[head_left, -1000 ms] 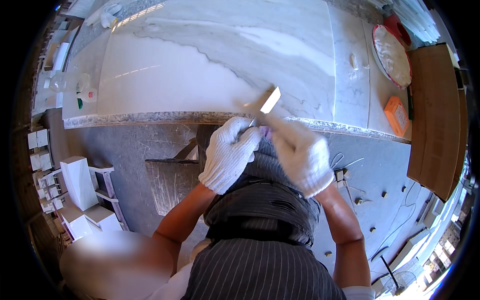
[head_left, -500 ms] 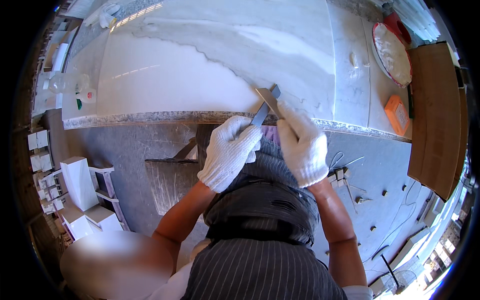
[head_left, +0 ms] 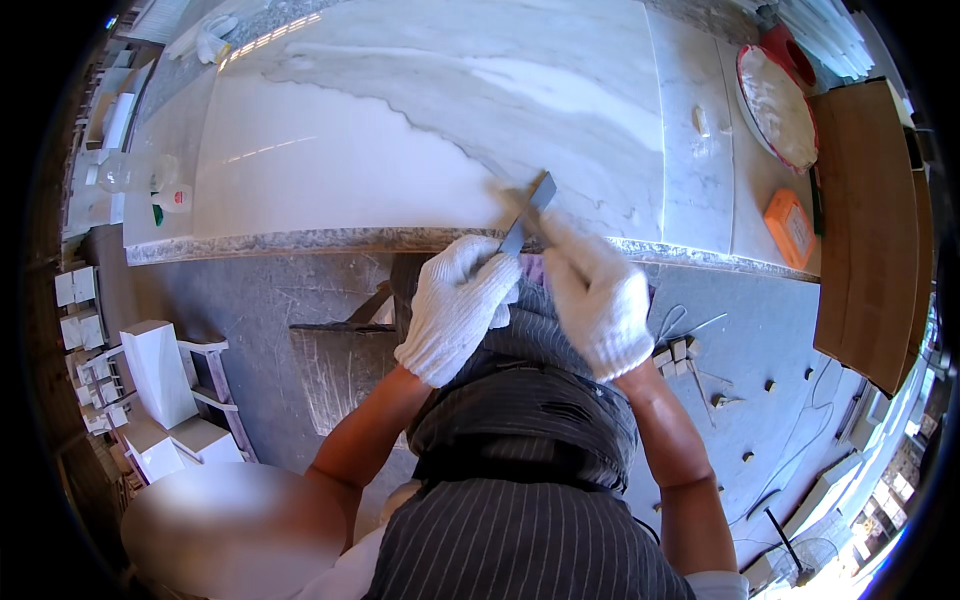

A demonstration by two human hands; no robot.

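A flat metal blade [head_left: 530,208], narrow and dark with a pale upper end, is being gripped from both sides by two hands in white knit gloves. The left hand [head_left: 458,305] is being curled closed around the blade's lower part, with its fingers folded over the handle end, which is hidden inside the glove. The right hand [head_left: 597,298] is being laid alongside, its fingers [head_left: 553,232] stretched forward and pressed onto the blade from the right, so that the tool is being pinched between the two hands. The blade is being held tilted, its free end pointing up and to the right and lying over the front part of the white marble slab [head_left: 400,130], just beyond the slab's rough grey front edge [head_left: 300,242]. Both hands are being kept just in front of that edge, above a dark striped apron [head_left: 520,500]. Further right on the slab, an orange block [head_left: 790,226] and a round red-rimmed basin of white material [head_left: 778,105] are being left well apart from the hands, beside a wooden board [head_left: 870,220]. On the left, white boxes [head_left: 160,370] are being kept on the grey floor.
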